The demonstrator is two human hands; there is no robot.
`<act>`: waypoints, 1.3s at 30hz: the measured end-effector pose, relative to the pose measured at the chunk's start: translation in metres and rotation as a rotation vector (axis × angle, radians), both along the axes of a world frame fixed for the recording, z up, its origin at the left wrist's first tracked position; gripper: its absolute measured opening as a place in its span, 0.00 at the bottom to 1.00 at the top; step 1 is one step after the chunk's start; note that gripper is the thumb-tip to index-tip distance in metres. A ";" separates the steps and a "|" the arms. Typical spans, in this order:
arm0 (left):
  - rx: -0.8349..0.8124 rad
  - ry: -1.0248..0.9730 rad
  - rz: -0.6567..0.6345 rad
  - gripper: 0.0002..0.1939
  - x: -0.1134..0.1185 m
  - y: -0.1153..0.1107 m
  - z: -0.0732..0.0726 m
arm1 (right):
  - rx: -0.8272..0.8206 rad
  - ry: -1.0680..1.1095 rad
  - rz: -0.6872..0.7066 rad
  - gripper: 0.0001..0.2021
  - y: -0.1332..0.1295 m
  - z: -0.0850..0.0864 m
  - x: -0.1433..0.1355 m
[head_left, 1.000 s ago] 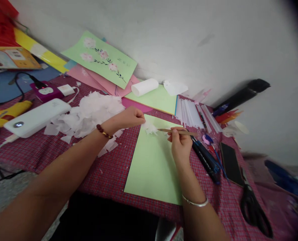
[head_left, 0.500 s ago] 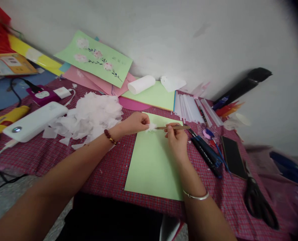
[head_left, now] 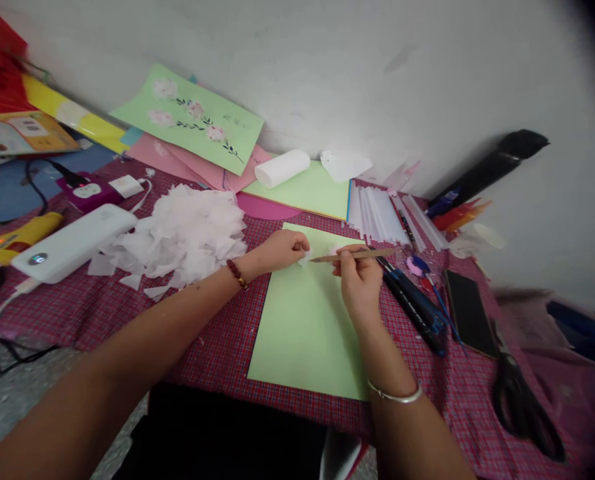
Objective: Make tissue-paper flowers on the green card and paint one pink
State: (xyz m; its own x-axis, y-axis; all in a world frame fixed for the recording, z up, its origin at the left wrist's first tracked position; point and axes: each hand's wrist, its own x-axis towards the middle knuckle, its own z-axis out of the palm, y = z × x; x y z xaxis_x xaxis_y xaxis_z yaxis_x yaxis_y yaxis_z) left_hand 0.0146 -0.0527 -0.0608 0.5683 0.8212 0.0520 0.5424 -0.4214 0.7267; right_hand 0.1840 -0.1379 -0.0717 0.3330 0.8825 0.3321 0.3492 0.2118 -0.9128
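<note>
A light green sheet of paper (head_left: 302, 333) lies on the checked tablecloth before me. Over its upper part, my left hand (head_left: 288, 249) pinches a small piece of white tissue paper (head_left: 305, 257) between thumb and fingers. From the right, my right hand (head_left: 358, 270) grips a thin, pointed wooden stick (head_left: 340, 257), its tip beside the tissue. Whether tip and tissue touch, I cannot tell. A bit of whitish tissue shows on the sheet just behind the stick, partly hidden by my right hand. Left of the sheet is a heap of white tissue pieces (head_left: 192, 227).
A power bank (head_left: 77, 243), a purple socket adapter (head_left: 90, 192) and a yellow glue gun (head_left: 22, 237) lie at left. A green flower picture (head_left: 192, 117) leans at the back. On the right are glue sticks (head_left: 377, 213), pens (head_left: 412, 303), a phone (head_left: 470, 310) and black scissors (head_left: 522, 400).
My left hand, with the tissue piece, has shifted slightly right. My right hand and the stick have also moved a little right, and whitish tissue now shows behind the stick.
</note>
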 end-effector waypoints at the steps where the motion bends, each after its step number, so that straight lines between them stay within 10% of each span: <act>1: -0.003 -0.007 -0.001 0.08 0.001 0.000 0.000 | -0.011 -0.024 0.018 0.12 0.001 0.000 -0.001; 11: 0.052 -0.193 0.248 0.08 -0.015 0.010 0.009 | -0.043 -0.169 0.079 0.12 0.006 -0.012 -0.003; 24: -0.113 0.142 -0.076 0.11 -0.038 0.012 0.012 | -0.025 -0.246 0.115 0.11 0.005 -0.012 -0.006; 39: -0.127 -0.137 0.156 0.07 -0.017 0.013 -0.003 | -0.050 0.041 -0.036 0.13 0.004 -0.006 -0.001</act>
